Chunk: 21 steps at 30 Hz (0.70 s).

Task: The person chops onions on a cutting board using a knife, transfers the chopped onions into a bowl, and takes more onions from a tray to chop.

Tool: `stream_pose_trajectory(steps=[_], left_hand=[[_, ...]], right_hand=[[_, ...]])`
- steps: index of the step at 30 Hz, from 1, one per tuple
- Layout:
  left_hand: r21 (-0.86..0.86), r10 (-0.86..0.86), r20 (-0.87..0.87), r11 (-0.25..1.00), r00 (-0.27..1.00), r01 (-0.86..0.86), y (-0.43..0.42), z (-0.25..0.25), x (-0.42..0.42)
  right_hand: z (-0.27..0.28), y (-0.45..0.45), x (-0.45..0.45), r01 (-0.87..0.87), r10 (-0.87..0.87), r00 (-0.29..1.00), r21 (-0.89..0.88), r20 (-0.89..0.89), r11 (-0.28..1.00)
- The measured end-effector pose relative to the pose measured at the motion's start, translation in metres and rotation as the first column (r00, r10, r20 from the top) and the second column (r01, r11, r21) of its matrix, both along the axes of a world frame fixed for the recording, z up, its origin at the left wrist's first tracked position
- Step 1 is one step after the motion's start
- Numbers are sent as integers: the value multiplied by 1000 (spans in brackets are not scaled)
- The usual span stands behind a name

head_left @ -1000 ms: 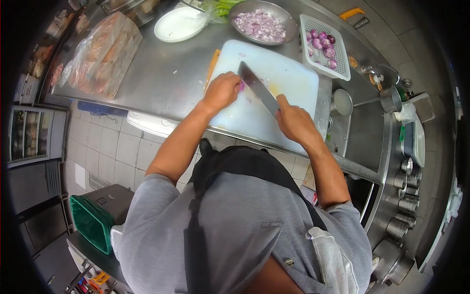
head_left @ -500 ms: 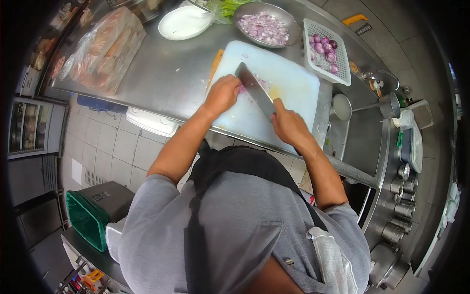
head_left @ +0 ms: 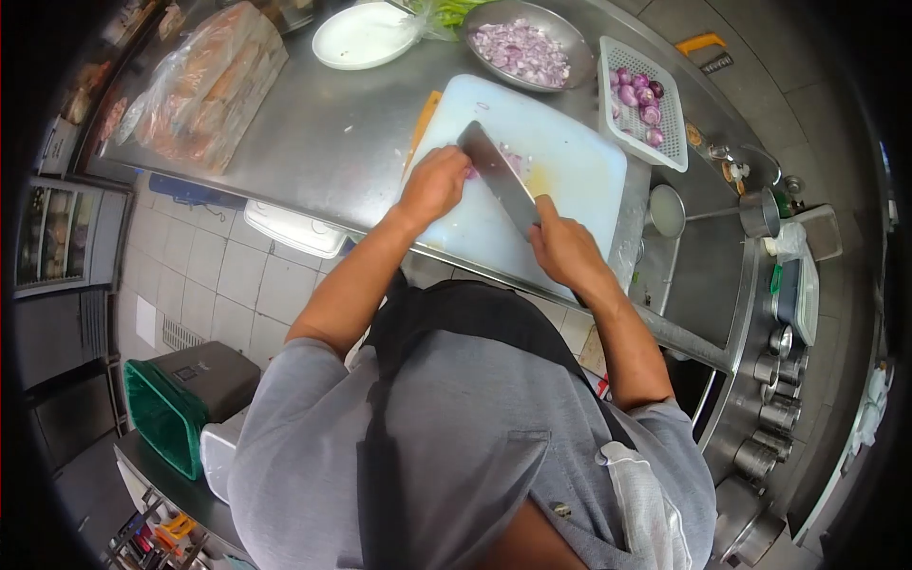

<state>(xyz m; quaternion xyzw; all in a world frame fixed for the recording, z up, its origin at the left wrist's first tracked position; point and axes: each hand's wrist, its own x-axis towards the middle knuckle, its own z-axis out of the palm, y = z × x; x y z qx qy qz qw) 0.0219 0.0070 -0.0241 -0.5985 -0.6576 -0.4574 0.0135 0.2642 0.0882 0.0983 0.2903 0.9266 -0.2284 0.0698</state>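
My right hand [head_left: 568, 249] is closed around the handle of a wide-bladed kitchen knife [head_left: 500, 179]. Its blade slants over the white cutting board [head_left: 581, 176], the far end close to my left hand [head_left: 435, 188]. The fingers of my left hand are bent down at the board's left side, gripping a purple onion piece [head_left: 471, 173] that is mostly hidden by the hand and blade. Small chopped onion bits [head_left: 516, 160] lie just beyond the blade, near a yellowish stain.
Behind the board stands a metal bowl [head_left: 577, 59] of chopped onion, with a white basket [head_left: 673, 142] of peeled purple onions to its right. A white plate [head_left: 356, 40] and a large plastic-wrapped bundle [head_left: 204, 90] are on the left. A sink [head_left: 698, 275] lies right.
The whole view has shifted slightly, so the board and bowl sit a little further right. Both hands keep nearly the same pose, with the knife still beside the left fingers.
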Motion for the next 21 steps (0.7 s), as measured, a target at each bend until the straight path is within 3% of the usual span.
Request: stream_pose_trajectory(steps=[9,15,18,21], left_hand=[[2,-8,-54,1000,999,8,-2,-1,1],[-172,-97,-19,981,995,92,1,16,-19],[-127,-191,-170,977,967,170,15,33,-29],[-335,-303,-130,910,944,245,23,36,-31]], right_hand=[[-20,-1,2,42,-44,999,-94,-22,995],[11,-8,18,119,-125,980,-49,-156,992],[12,-1,24,198,-195,975,9,-109,980],[12,2,27,169,-163,981,51,-107,984]])
